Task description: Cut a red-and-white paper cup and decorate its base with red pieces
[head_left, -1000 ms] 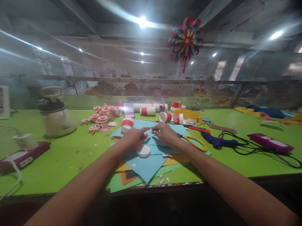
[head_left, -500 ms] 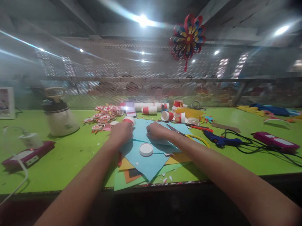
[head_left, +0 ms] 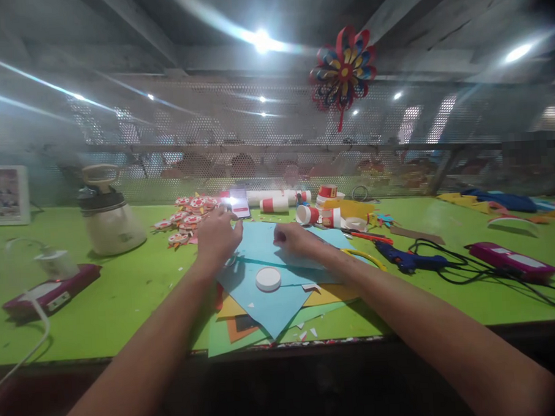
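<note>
My left hand (head_left: 220, 236) is over the left edge of the blue paper (head_left: 275, 300), fingers apart, near the red-and-white flower pieces (head_left: 193, 220). Closed in a pinch, my right hand (head_left: 290, 239) rests above the blue paper; what its fingers hold, if anything, is too small to name. A white round lid-like disc (head_left: 268, 279) lies on the paper in front of both hands. Under my right forearm, scissors with yellow handles (head_left: 369, 257) are partly hidden.
Red-and-white paper cups (head_left: 275, 205) and a lit phone (head_left: 239, 205) are behind the hands. A blue glue gun (head_left: 411, 258) with a black cord and a purple power strip (head_left: 512, 262) lie right. A beige kettle (head_left: 112, 224) stands left.
My left hand has let go of the red-and-white cup piece it was at and opened, shifting slightly up. My right hand has moved slightly right, still pinched.
</note>
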{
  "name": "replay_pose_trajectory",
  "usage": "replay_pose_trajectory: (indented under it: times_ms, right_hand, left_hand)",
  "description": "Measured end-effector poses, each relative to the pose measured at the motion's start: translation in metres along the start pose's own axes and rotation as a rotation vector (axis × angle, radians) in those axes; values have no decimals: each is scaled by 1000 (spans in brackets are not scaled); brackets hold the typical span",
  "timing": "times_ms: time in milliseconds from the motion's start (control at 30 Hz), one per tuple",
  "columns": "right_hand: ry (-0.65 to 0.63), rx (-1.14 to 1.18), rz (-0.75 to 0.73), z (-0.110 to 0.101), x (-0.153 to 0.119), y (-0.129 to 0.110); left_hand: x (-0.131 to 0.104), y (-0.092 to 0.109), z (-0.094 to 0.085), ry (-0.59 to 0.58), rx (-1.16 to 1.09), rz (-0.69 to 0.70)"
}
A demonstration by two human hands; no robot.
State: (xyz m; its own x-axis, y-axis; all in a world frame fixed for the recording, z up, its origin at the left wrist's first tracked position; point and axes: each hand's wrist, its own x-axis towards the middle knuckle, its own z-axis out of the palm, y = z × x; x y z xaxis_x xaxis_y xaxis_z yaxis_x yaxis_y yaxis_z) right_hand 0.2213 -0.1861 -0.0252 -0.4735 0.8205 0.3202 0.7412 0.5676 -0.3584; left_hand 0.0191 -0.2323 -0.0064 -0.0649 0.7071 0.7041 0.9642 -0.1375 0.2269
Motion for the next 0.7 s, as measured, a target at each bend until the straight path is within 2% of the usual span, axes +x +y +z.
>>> replay_pose_trajectory:
  times_ms: [167,267,367,533,700]
  right_hand:
    - [300,261,96,-44,2,32]
    - [385,425,118,-55,-7,48]
    - [382,571,99,-43,-18,51]
    - [257,739,64,-16,-25,39]
    - [191,815,14,-13,-29,25]
  left_hand:
    - [3,0,6,5,-218,99]
    - [0,6,10,-57,-357,148]
    - [-4,11,14,-139,-479,142]
    - [-9,13,23,-328,-692,73]
    - [-13,24,21,-465,-962,-14]
